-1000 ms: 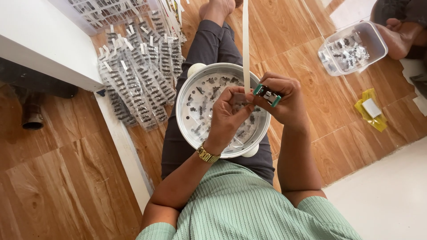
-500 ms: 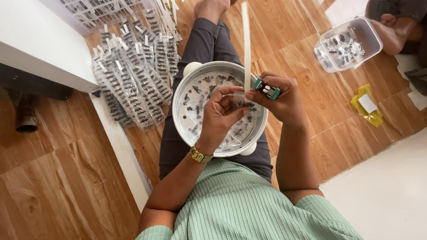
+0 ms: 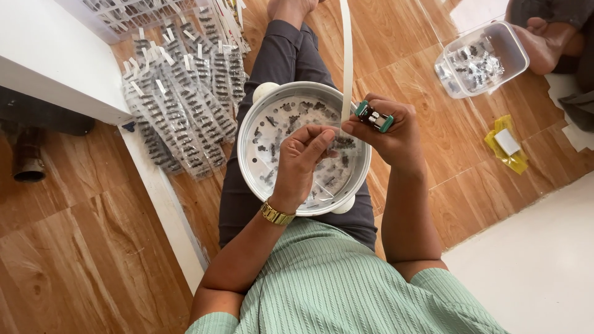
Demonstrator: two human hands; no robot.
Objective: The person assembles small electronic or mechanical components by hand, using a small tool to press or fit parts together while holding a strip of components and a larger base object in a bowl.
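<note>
- I saw a white bowl (image 3: 247,145) of small dark parts resting on the person's lap.
- The left hand (image 3: 301,162) hovered over the bowl, fingers pinched narrow on something too small for me to identify.
- The right hand (image 3: 391,131) sat at the bowl's right rim, fingers closed around a small green-ended tool (image 3: 374,117).
- A white strip (image 3: 346,55) rose from that rim.
- Left of the bowl lay rows of filled strips (image 3: 179,105) on the floor.
- A clear tub (image 3: 482,59) stood beyond the bowl's right side.

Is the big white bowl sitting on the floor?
No, the white bowl rests on the person's lap, under the left hand and right hand.
</note>
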